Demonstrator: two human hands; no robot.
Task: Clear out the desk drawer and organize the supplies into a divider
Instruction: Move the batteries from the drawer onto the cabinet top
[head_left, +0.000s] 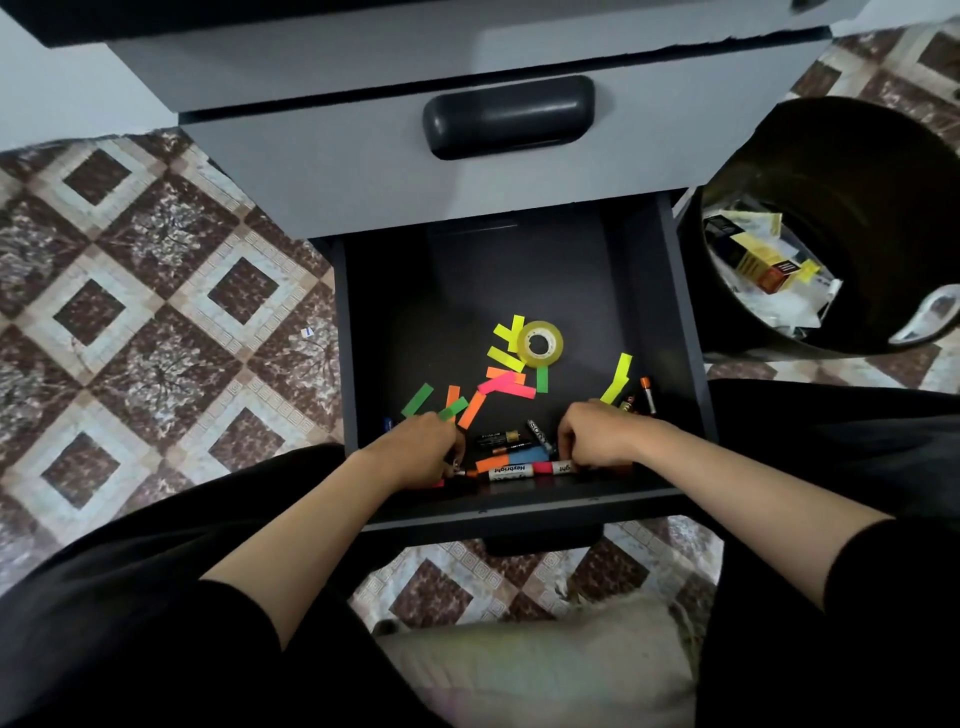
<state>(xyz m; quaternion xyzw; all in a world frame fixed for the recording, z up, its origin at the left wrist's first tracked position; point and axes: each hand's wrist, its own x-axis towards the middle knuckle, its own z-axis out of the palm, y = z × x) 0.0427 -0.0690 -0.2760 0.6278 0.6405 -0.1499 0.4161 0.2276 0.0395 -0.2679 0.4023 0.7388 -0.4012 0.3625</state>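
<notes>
The bottom desk drawer (654, 291) is pulled open below me. On its dark floor lie a roll of yellowish tape (540, 344), several neon paper strips (506, 384), a few batteries (498, 437) and highlighter markers (511, 470) along the front wall. My left hand (423, 449) is down at the front left corner, fingers curled around small items I cannot make out. My right hand (597, 434) grips the end of a marker at the front right. More pens (647, 395) lie beyond it. No divider is in view.
A black waste bin (852, 171) holding wrappers and a yellow box stands right of the drawer. The closed upper drawer with a black handle (509, 117) overhangs the back. Patterned tile floor (156, 291) lies to the left, a cushion (535, 670) between my knees.
</notes>
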